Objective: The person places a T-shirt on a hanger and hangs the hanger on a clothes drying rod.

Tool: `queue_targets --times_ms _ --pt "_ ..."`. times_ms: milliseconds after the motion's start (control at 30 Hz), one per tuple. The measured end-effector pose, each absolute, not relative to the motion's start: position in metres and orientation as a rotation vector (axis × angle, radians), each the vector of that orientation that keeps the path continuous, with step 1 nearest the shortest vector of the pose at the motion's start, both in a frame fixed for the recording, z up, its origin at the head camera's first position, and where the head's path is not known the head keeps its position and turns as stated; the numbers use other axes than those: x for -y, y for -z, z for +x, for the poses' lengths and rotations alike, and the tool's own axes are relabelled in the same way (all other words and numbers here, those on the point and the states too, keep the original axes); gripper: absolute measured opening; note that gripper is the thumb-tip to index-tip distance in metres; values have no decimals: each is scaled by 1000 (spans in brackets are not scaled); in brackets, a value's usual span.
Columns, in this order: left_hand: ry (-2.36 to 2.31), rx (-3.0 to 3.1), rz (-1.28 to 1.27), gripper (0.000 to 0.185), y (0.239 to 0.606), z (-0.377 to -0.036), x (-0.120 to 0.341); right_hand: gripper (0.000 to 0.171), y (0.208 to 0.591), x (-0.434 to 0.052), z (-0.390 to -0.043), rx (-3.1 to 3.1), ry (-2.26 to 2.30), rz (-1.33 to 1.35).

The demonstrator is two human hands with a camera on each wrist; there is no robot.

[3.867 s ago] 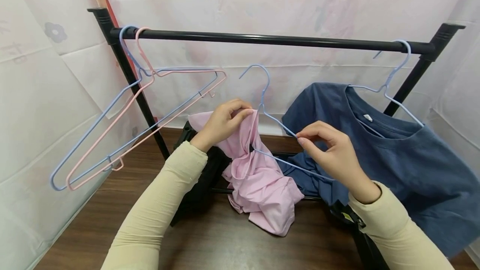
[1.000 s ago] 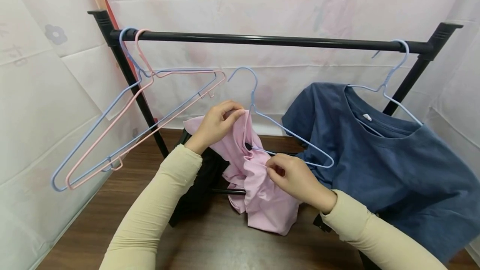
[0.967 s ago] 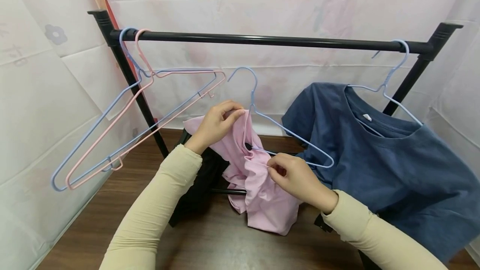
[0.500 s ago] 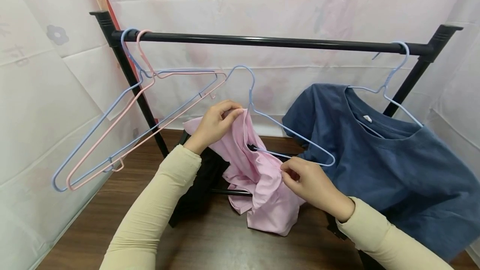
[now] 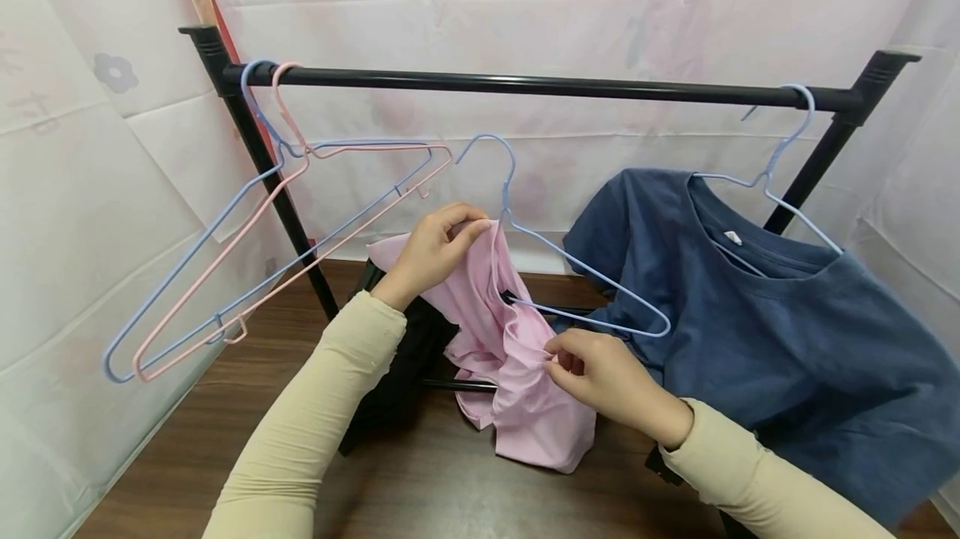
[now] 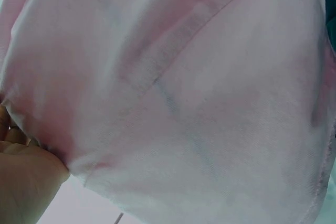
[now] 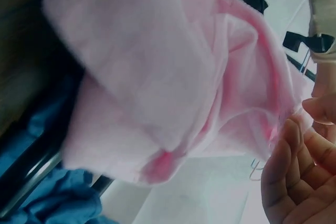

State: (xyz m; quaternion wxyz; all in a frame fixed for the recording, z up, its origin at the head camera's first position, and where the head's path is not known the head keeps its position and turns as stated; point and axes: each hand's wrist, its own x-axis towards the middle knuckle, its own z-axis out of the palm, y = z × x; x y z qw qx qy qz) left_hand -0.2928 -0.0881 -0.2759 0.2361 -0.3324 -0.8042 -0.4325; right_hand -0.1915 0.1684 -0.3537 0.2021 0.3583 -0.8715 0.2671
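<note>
A pink garment point(image 5: 525, 389) hangs in folds from my left hand point(image 5: 435, 252), which pinches its upper edge beside the neck of a blue hanger point(image 5: 585, 267). One end of that hanger is inside the garment; its other arm sticks out to the right, bare. My right hand point(image 5: 607, 376) pinches the cloth lower down, below the hanger's bottom bar. In the right wrist view the thumb and fingers point(image 7: 286, 153) meet on the edge of the pink cloth. The left wrist view is mostly filled by the cloth, with the hanger faintly showing through.
A black rack rail point(image 5: 540, 86) runs across the back. At its left end hang an empty blue hanger point(image 5: 176, 268) and a pink hanger point(image 5: 217, 260). A navy T-shirt point(image 5: 780, 339) hangs at the right. Dark cloth point(image 5: 401, 372) lies behind the left forearm.
My right hand has let go of the hanger's right arm and moved down and left to pinch the pink cloth, shifting slightly since. The hanger sits a little further left; my left hand keeps its pinch.
</note>
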Motion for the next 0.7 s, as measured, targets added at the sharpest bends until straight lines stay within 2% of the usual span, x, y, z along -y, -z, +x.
queue_targets --times_ms 267,567,700 --pt "1177 2205 -915 17 277 -293 88 11 352 -152 -188 2429 -823 1042" --pt "1178 2208 -899 17 277 -292 90 4 356 -142 -189 2461 -837 1042" --pt "1182 2208 -897 17 278 -293 91 9 359 -145 -189 2458 -808 1026"
